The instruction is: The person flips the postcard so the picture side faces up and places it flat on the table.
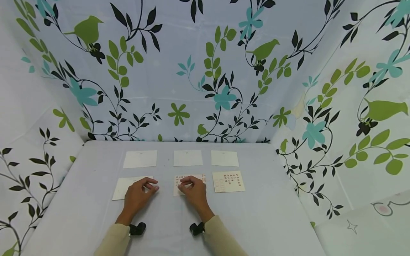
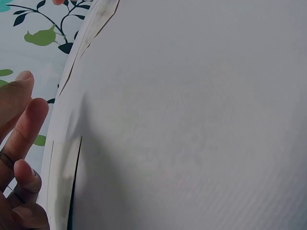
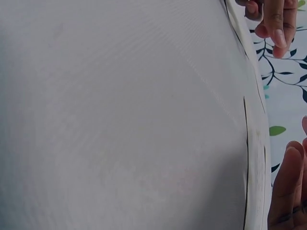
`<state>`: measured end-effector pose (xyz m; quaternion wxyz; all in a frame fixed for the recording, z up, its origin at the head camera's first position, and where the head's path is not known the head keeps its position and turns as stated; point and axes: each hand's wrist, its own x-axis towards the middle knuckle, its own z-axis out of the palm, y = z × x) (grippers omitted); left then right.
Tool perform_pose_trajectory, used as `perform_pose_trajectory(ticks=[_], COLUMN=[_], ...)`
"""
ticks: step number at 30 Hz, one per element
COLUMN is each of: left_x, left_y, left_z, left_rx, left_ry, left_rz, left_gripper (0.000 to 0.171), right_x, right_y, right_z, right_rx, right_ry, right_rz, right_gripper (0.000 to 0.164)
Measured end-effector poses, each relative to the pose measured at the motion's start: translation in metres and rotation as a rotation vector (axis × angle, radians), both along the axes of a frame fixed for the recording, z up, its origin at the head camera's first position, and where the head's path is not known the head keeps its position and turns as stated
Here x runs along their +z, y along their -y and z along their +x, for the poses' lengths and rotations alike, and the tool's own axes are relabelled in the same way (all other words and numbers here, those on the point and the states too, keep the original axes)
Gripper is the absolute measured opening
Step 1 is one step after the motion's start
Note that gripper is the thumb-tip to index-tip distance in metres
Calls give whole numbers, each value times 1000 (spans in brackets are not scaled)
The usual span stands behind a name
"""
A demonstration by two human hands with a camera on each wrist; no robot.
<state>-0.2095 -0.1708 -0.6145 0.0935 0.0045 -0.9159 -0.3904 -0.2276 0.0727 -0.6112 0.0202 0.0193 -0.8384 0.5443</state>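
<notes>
My left hand (image 1: 138, 195) hovers over the right part of a cream paper card (image 1: 122, 188) at the front left, fingers loosely bent with nothing between them. Above the front middle card (image 1: 177, 191), which bears red printed characters, my right hand (image 1: 194, 193) is held in a similar loose bend and covers much of the print. To its right lies another card with red characters and faint boxes (image 1: 229, 181). In the left wrist view, the left fingers (image 2: 26, 129) appear at the left edge, apart from the card (image 2: 62, 182) below. The right fingers (image 3: 288, 187) show at the right wrist view's edge.
Behind the front row lie three pale, nearly plain cards: left (image 1: 140, 159), middle (image 1: 188, 158) and right (image 1: 225, 158). All rest flat on a white-covered table (image 1: 266, 213). A leaf-and-bird patterned curtain (image 1: 153, 71) stands along the back and sides.
</notes>
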Motion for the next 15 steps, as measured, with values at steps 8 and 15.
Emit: perform_pose_trajectory(ticks=[8,15], left_x=[-1,0], left_y=[11,21], left_z=[0,2], left_rx=[13,41], left_ry=[-4,-1], left_rz=[-7,-10], left_gripper=[22,22], right_x=[-2,0], right_y=[8,15], right_z=[0,2], right_rx=[9,20], right_ry=[14,25], right_rz=[-34,-55], right_gripper=[19,19])
